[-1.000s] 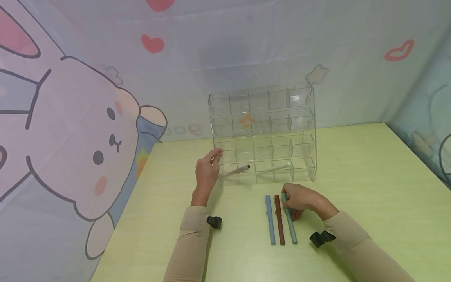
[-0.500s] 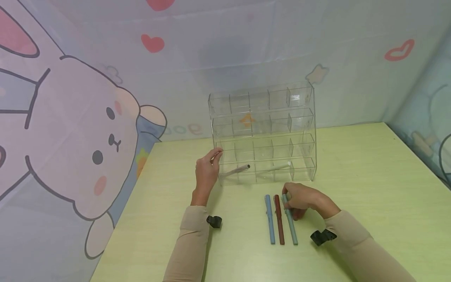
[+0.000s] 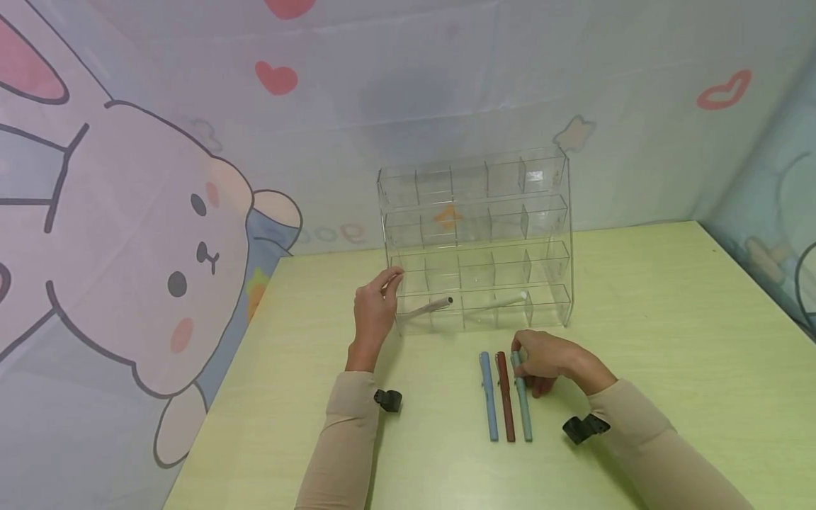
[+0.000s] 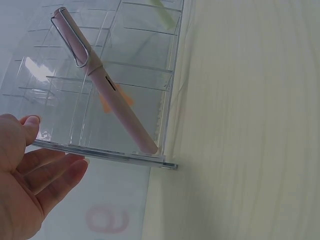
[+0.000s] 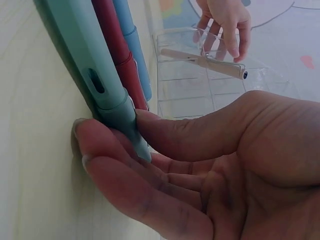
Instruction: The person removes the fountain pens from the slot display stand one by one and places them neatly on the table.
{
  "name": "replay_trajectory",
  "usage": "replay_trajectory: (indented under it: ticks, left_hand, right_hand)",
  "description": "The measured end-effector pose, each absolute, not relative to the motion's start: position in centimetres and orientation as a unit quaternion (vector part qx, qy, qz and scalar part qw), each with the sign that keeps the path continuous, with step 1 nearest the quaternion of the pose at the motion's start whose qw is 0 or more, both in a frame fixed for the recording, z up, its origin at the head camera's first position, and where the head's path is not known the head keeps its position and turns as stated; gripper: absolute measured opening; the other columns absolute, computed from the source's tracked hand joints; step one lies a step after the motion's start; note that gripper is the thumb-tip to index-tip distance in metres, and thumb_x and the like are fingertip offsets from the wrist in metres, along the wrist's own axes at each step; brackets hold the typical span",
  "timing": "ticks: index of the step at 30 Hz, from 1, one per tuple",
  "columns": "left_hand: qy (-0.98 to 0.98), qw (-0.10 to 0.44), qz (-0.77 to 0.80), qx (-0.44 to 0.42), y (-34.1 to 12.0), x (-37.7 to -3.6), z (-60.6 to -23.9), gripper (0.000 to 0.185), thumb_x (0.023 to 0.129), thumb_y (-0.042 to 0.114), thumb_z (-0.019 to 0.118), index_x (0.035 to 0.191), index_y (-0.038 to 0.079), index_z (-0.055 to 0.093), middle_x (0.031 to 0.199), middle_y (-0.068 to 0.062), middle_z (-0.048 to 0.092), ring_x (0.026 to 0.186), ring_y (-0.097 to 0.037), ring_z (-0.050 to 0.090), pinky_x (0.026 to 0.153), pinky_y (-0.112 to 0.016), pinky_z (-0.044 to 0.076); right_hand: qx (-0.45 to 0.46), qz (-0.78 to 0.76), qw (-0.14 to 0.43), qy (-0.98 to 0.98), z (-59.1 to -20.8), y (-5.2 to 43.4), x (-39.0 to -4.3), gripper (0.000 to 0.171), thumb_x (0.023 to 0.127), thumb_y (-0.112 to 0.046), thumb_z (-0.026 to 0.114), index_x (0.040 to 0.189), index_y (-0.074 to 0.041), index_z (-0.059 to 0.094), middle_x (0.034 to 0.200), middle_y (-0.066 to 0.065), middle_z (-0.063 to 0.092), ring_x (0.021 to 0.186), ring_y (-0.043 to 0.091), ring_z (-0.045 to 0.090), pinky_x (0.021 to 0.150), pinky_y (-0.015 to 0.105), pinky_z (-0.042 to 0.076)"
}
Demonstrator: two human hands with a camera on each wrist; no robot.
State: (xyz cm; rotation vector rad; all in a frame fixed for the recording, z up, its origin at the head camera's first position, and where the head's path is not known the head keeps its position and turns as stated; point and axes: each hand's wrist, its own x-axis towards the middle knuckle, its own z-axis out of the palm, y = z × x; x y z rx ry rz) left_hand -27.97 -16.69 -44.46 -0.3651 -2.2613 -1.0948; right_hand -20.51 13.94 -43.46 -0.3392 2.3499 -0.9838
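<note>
Three pens lay side by side; the right hand [image 3: 542,361] pinched the teal pen [image 3: 523,404], while the left hand [image 3: 375,312], fingers straight, steadied the clear organizer [image 3: 474,241].

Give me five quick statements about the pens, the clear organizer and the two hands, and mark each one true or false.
1. Three pens lie side by side on the table: blue pen, red pen, teal pen. True.
2. The right hand pinches the red pen. False: it pinches the teal pen's end.
3. The left hand touches the left edge of the clear organizer. True.
4. The organizer holds no pens. False: a pink pen leans in a bottom-row compartment, and a pale pen lies further right.
5. The organizer lies flat on its back. False: it stands upright.
</note>
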Motion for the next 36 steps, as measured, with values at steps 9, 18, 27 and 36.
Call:
replay_trajectory:
  ticks: [9,18,27,36]
  left_hand:
    - [-0.852,0.297,-0.409,-0.133,-16.8,-28.0,-44.7,0.019,0.102,0.021,0.061,0.111,0.01,0.074,0.106,-0.011,0.075,0.09,-0.031,0.073,0.04,-0.023,0.026]
    - [-0.857,0.283,-0.407,-0.139,-16.3,-28.3,-44.6,0.02,0.102,0.019,0.062,0.112,0.008,0.074,0.107,-0.011,0.075,0.089,-0.031,0.074,0.04,-0.025,0.027]
    - [-0.857,0.289,-0.405,-0.132,-16.4,-28.2,-44.2,0.019,0.102,0.018,0.062,0.111,0.007,0.074,0.106,-0.011,0.075,0.071,-0.029,0.074,0.039,-0.024,0.024]
    - [-0.854,0.293,-0.408,-0.133,-16.6,-28.1,-44.4,0.018,0.102,0.018,0.062,0.11,0.008,0.074,0.106,-0.011,0.075,0.077,-0.031,0.074,0.04,-0.024,0.024]
  right_hand:
    - [-0.13,-0.361,0.28,0.88,-43.1,14.2,-20.6,0.036,0.097,-0.006,0.062,0.126,0.009,0.046,0.072,0.013,0.066,0.058,0.027,0.069,0.056,0.038,0.056]
    - [-0.131,-0.367,0.254,0.885,-40.6,16.1,-19.9,0.047,0.104,-0.016,0.055,0.137,0.013,0.039,0.085,0.016,0.066,0.065,0.026,0.068,0.061,0.039,0.054]
    - [-0.164,-0.365,0.209,0.892,-37.9,16.3,-19.4,0.046,0.104,-0.018,0.056,0.136,0.012,0.042,0.089,0.014,0.067,0.069,0.025,0.068,0.062,0.038,0.052]
    - [-0.159,-0.394,0.162,0.891,-37.0,16.3,-19.2,0.043,0.104,-0.019,0.055,0.134,0.008,0.044,0.089,0.009,0.067,0.074,0.022,0.068,0.068,0.038,0.053]
